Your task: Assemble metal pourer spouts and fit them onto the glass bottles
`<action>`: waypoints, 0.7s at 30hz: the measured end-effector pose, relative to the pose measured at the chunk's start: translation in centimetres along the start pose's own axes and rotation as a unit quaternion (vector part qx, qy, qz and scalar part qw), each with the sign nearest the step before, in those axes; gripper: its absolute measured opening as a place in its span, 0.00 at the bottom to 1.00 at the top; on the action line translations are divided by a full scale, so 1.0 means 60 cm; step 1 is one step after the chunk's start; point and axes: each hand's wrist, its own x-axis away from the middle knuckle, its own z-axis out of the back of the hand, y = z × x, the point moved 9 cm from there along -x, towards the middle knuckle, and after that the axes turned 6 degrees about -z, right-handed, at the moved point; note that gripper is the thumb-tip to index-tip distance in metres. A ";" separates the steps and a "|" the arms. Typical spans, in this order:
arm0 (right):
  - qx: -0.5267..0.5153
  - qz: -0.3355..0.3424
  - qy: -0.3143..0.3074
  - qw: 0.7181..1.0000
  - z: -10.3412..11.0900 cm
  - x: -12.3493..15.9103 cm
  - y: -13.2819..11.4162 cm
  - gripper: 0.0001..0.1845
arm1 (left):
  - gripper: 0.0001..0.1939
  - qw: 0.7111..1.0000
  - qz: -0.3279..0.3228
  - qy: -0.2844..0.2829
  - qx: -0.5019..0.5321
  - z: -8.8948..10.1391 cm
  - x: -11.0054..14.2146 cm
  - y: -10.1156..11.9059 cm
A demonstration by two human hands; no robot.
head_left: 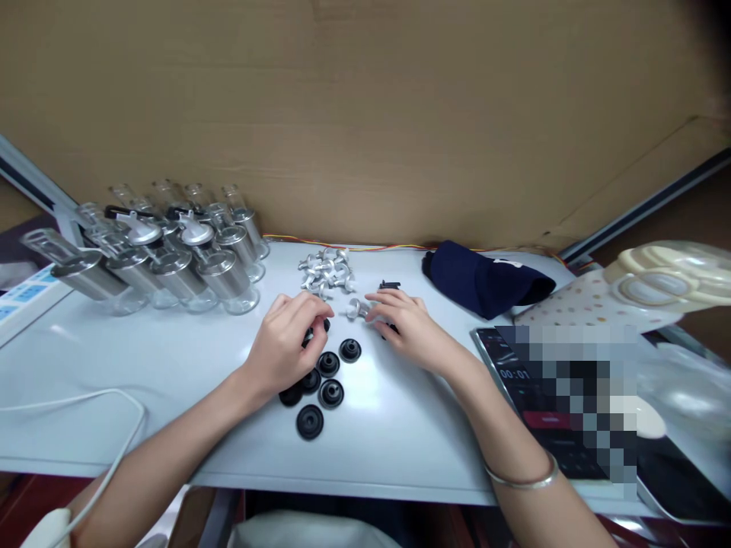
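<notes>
The left hand (282,339) curved over black discs (310,422) mid-surface (400,426), fingers parted. The right hand's (414,327) fingers spread beside a silver spout (357,308); whether they gripped it was unclear. More spouts (328,270) lay toward the back edge, bottles (222,278) near the back left corner.

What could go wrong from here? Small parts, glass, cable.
- The left hand is low over bunched black discs and might scatter them.
- The heaped silver pieces may catch on each other when one is picked.
- The white cable reaches the left forearm and could snag.
</notes>
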 end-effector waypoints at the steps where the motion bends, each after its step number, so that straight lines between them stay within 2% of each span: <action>1: -0.005 0.000 -0.011 1.000 -0.005 0.000 0.000 0.12 | 0.09 1.000 -0.001 -0.003 0.002 -0.003 0.001 0.000; 8: -0.018 0.006 -0.020 1.000 -0.006 -0.004 -0.010 0.06 | 0.08 1.000 0.006 -0.021 -0.004 -0.012 0.006 -0.010; 13: -0.017 -0.001 0.001 1.000 -0.005 -0.007 -0.008 0.09 | 0.09 1.000 0.009 -0.021 -0.009 -0.005 0.002 -0.010; 17: -0.066 0.022 0.040 0.997 0.006 -0.005 -0.014 0.12 | 0.09 1.000 0.000 -0.004 -0.011 0.003 -0.002 -0.003; 21: -0.127 0.046 0.079 0.988 0.030 0.001 -0.026 0.12 | 0.09 1.000 0.002 -0.004 -0.021 0.004 -0.002 -0.002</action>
